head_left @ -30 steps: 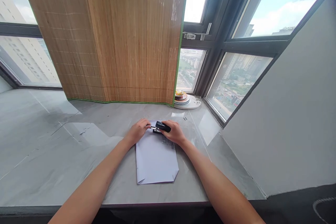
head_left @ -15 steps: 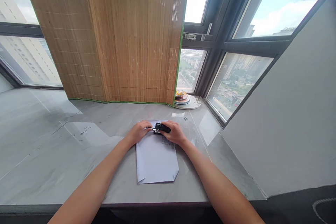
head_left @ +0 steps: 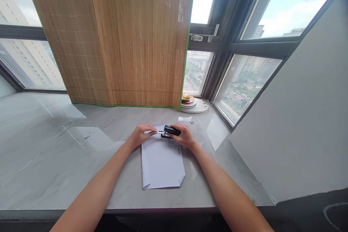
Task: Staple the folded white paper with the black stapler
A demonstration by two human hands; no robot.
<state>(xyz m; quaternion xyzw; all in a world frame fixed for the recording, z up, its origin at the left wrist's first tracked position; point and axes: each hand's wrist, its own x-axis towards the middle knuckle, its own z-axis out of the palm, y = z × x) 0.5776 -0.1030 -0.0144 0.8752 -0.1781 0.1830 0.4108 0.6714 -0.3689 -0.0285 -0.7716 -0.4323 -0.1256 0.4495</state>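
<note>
A white sheet of paper (head_left: 162,165) with a folded lower right corner and a block of print lies on the grey stone counter (head_left: 81,152). My right hand (head_left: 185,136) grips a black stapler (head_left: 171,131) over the sheet's far edge. My left hand (head_left: 140,135) rests on the far left part of the paper, its fingertips touching the stapler's metal front end.
A bamboo blind (head_left: 122,40) hangs against the windows behind. A stack of plates (head_left: 190,102) sits on the sill at the back right. A small paper scrap (head_left: 185,118) lies just beyond the sheet. A grey wall (head_left: 299,123) rises on the right.
The stapler and my right hand have shifted slightly to the right along the paper's far edge. My left hand stays on the sheet.
</note>
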